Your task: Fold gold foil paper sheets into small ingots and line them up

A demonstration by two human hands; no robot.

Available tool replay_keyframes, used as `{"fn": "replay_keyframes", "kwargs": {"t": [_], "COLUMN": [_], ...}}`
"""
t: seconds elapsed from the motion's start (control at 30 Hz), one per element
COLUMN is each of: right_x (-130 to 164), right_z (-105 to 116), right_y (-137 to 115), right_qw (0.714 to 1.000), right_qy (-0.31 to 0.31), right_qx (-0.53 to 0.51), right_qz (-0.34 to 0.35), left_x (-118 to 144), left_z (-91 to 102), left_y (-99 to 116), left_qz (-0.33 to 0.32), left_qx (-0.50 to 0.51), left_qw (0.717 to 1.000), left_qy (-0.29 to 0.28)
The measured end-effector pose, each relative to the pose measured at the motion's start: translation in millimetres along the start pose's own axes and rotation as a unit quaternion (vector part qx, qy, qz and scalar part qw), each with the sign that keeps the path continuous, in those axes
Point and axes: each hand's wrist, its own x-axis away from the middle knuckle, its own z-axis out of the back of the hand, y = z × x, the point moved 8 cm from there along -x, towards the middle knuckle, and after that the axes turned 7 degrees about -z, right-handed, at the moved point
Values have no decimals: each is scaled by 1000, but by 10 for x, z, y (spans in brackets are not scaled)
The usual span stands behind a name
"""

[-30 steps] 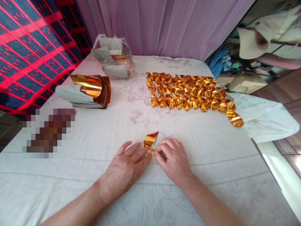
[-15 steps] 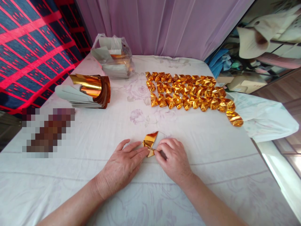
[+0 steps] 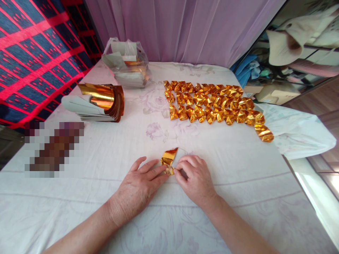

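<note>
Here both hands, left hand (image 3: 137, 187) and right hand (image 3: 194, 180), pinch their grip onto crinkled gold foil paper (image 3: 168, 161).

Gold foil on white
Gold foil (image 3: 169, 159); white sheet (image 3: 111, 165) with pale lilac flowers; lilac curtain (image 3: 185, 28); red-and-blue checked blanket (image 3: 31, 53), upper left.

Bright, even daylight, prob. from 3 o'clock: a sunlit strip glares at the frame's lower right. Soft shadows only. Gold foil pieces (image 3: 215, 106) glint at 1 o'clock. Wide-angle bending at edges; pixelated patch at 9 o'clock; rest sharp.
</note>
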Motion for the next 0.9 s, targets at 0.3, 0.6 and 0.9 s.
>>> {"fn": "replay_keyframes", "kwargs": {"t": [0.3,0.6,0.9], "right_x": [-6,-10,-14], "right_z": [-4,-6,-6], "right_y": [-10,-22,-32], "right_qw": [1000,1000,1000], "right_qy": [-8,-22,-17], "right_qx": [2,12,12], "right_qz": [1,-1,-2], "left_x": [-9,-23,-3], "left_z": [-3,-3,-22], "left_y": [47,47,75], "left_qz": [0,5,-6], "left_qx": [-35,-31,-41], "left_qw": [999,1000,999], "left_qy": [4,1,-7]}}
